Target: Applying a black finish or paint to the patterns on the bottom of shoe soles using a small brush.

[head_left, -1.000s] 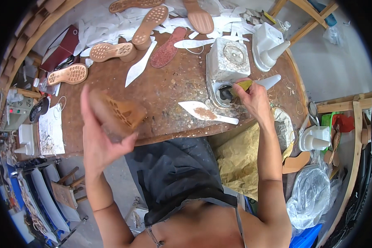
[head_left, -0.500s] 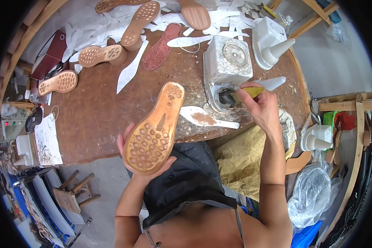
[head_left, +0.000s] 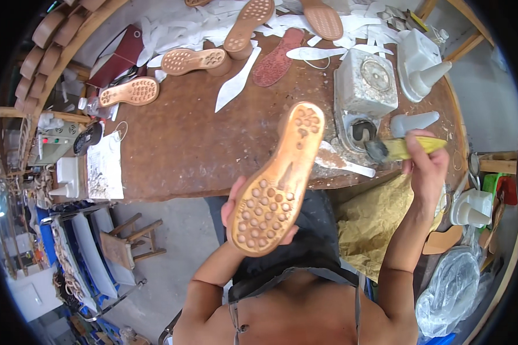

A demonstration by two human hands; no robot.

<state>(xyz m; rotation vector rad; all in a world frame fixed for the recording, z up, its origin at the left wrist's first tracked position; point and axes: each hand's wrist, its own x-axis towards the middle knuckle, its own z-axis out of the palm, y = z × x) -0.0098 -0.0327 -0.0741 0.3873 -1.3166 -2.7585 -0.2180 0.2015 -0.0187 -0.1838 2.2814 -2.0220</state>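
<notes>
My left hand [head_left: 234, 202] grips a tan heeled shoe sole [head_left: 277, 190] round its wide end, its studded, shiny inner face toward me. Between the fingers of my right hand [head_left: 427, 167] is a brush [head_left: 406, 149] with a yellow handle and dark, slightly blurred bristles. Those bristles are just right of the round mouth of a glue-crusted white glue pot [head_left: 365, 86], clear of its rim. Below that mouth, a white insole-shaped piece [head_left: 342, 161] with brown stains lies on the brown table [head_left: 172, 144], partly behind the held sole.
Across the table's back lie several tan soles [head_left: 195, 61], a red insole [head_left: 278, 57] and white cut strips [head_left: 175, 37]. A second white pot [head_left: 419, 60] with a spout stands at the right. Crumpled gold paper [head_left: 371, 221] hangs by the front edge. A wooden stool [head_left: 121, 247] is at the left.
My right hand has drawn the brush out of the pot's mouth and moved it right. The view has swung left, and the sole in my left hand is tilted a little more.
</notes>
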